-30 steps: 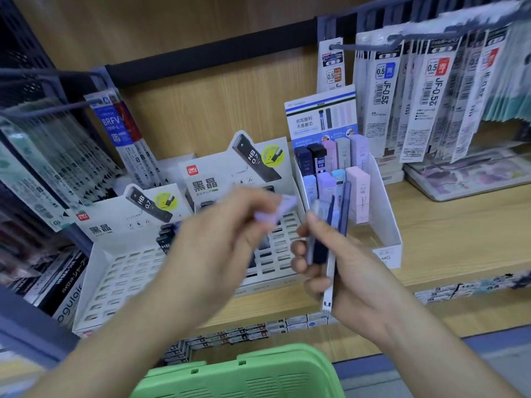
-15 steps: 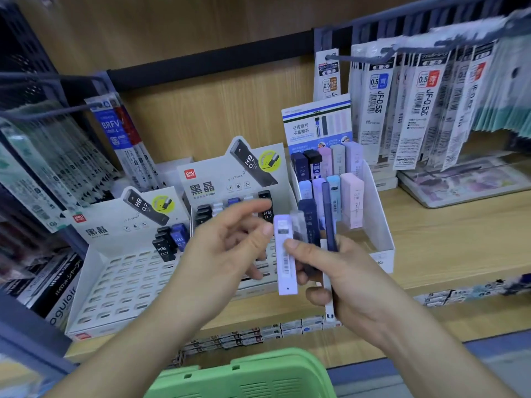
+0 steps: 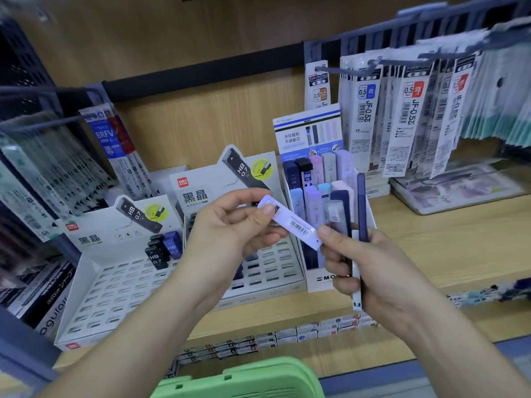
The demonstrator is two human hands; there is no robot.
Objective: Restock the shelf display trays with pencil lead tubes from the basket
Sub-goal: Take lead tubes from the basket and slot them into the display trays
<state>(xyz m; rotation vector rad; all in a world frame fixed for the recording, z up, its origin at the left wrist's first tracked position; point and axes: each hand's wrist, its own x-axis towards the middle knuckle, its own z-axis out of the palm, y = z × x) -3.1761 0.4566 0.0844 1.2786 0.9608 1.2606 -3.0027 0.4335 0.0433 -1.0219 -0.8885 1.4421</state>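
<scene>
Change: lilac lead tube [image 3: 293, 224] tips sideways, pinched by left hand [image 3: 230, 225]
Right hand [image 3: 382, 274]: grips remaining tubes [image 3: 361, 208]
Meaning: one tube singled out for a tray

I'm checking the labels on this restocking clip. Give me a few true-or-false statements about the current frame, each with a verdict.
1. The left hand pinches a pale lilac tube that carries a barcode. True.
2. The right hand holds nothing. False: it grips several tubes, with a navy tube sticking up.
3. The leftmost white tray is packed full. False: only a few dark tubes stand at its back, and most slots are bare.
4. A green basket shows at the bottom edge of the view. True.
</scene>
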